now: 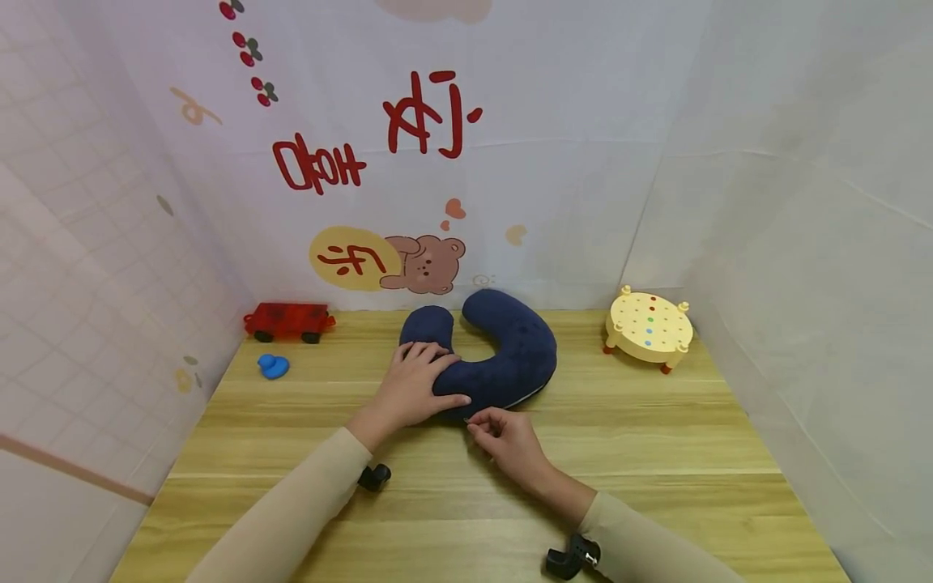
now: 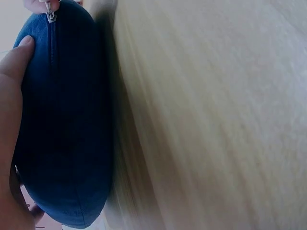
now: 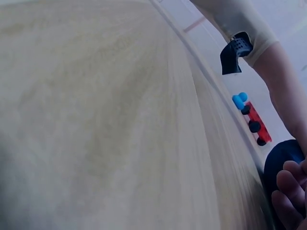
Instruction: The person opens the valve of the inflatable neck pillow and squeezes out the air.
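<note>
A dark blue U-shaped neck pillow (image 1: 521, 348) lies on the wooden table with its opening toward the back wall. My left hand (image 1: 415, 387) holds its left part, fingers spread over the top and thumb along the near edge. At the pillow's near side, my right hand (image 1: 513, 444) pinches a small metal zipper pull (image 2: 51, 16) between thumb and fingers. The zipper line (image 2: 53, 45) runs along the pillow's outer edge in the left wrist view. In the right wrist view, curled right fingers (image 3: 289, 188) partly cover the pillow (image 3: 280, 154).
A red toy cart (image 1: 287, 321) with black wheels stands at the back left, a blue toy duck (image 1: 274, 367) in front of it. At the back right is a yellow pegboard stool (image 1: 649, 328) with short legs. White printed cloth walls (image 1: 583, 202) enclose the table (image 1: 656, 453).
</note>
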The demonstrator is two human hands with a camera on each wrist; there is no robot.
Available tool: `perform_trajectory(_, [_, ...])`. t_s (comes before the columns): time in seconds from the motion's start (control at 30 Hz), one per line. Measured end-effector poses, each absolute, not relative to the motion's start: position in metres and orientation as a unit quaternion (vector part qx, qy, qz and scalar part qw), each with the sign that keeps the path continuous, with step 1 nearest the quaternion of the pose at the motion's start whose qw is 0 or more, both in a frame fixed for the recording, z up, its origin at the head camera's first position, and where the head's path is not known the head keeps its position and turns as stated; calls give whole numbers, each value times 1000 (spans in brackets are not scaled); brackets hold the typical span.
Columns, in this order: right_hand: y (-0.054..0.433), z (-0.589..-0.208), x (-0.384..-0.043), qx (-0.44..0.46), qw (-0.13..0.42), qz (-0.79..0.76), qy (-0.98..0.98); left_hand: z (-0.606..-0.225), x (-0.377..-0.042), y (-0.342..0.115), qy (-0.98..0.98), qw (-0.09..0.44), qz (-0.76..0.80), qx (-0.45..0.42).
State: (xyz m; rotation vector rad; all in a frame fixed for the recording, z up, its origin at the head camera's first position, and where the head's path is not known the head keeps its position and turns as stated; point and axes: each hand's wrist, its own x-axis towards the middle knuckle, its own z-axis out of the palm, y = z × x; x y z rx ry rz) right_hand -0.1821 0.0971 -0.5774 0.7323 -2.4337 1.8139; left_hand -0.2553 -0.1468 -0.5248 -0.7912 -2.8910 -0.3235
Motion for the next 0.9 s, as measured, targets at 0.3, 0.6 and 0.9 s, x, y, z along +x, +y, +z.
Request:
perform_trajectory(0.3, [84,-580,-180,226,17,599,-768,-519,-261,-142,-955,71,-111,-267])
perform_trajectory(0.6, [72,-581,-178,203,-3,619,-758,-521,-265,-146,-944,44,-167,-282])
perform_trajectory(0.9, [60,-583,-178,196,3,620,-759,-525,-265,-147,-938,37,-188,-290])
